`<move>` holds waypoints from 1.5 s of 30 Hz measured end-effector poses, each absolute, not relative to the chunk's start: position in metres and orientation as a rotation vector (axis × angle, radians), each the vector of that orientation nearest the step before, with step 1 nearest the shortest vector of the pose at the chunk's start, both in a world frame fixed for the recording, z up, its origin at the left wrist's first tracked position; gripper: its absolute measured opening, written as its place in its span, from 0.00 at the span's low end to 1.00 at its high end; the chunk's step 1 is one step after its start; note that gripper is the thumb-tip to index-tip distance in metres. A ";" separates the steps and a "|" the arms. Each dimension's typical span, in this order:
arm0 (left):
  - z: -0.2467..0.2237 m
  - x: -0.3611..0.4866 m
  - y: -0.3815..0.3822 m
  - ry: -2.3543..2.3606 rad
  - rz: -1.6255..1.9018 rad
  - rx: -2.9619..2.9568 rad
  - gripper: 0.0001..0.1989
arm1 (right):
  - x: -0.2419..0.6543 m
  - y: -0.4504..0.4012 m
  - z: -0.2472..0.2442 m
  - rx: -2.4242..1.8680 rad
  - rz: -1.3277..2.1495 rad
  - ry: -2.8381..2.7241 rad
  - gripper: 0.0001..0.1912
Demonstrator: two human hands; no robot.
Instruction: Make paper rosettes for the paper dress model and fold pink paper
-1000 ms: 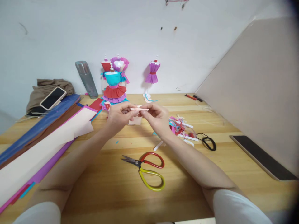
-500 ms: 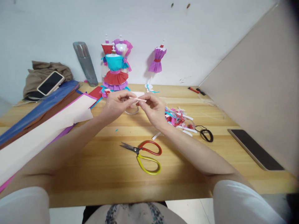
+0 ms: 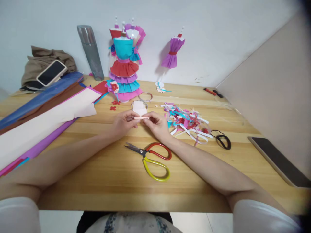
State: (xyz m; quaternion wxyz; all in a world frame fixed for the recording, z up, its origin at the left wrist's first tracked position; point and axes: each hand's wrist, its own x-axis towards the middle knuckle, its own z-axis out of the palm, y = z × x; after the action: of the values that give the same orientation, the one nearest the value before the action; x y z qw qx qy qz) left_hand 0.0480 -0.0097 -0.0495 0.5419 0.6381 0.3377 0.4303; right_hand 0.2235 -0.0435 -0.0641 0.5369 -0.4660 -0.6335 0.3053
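A small strip of pale pink paper [image 3: 140, 111] is pinched between both hands near the middle of the table, its near edge folded over. My left hand [image 3: 125, 123] grips its left end between thumb and fingers. The right end is held the same way by my right hand [image 3: 156, 124]. Behind the paper lies a tape-like ring [image 3: 146, 106], partly covered by it. Scissors [image 3: 143, 152] with one red and one yellow handle rest on the table just in front of my hands, blades pointing left.
Colored paper scraps [image 3: 186, 119] lie right of my hands. Paper sheets [image 3: 48, 127] spread at the left. Several small dress forms [image 3: 126, 69] and a bottle [image 3: 92, 55] stand behind. A phone [image 3: 51, 73], black cord [image 3: 223, 141] and dark flat device [image 3: 279, 160] lie farther out.
The view has tilted lower. Both hands with the paper sit lower in the picture, and the paper's far part now shows more fully beyond the fingers.
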 end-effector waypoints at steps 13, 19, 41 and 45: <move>-0.047 0.043 -0.020 0.814 1.174 1.685 0.08 | 0.223 -0.059 -0.054 -0.996 0.824 -1.489 0.17; -0.051 0.043 -0.021 0.775 1.219 1.761 0.03 | 0.226 -0.058 -0.051 -0.947 0.925 -1.395 0.17; -0.052 0.043 -0.020 0.834 1.257 1.715 0.06 | 0.227 -0.054 -0.053 -0.915 1.038 -1.319 0.17; -0.054 0.043 -0.019 0.830 1.237 1.698 0.06 | 0.228 -0.052 -0.056 -0.889 1.039 -1.271 0.15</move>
State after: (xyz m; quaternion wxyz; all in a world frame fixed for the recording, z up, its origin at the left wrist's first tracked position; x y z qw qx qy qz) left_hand 0.0427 -0.0193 -0.0542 0.4270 0.6798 0.3322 0.4951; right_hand 0.2282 -0.0523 -0.0563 0.5952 -0.3829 -0.5470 0.4471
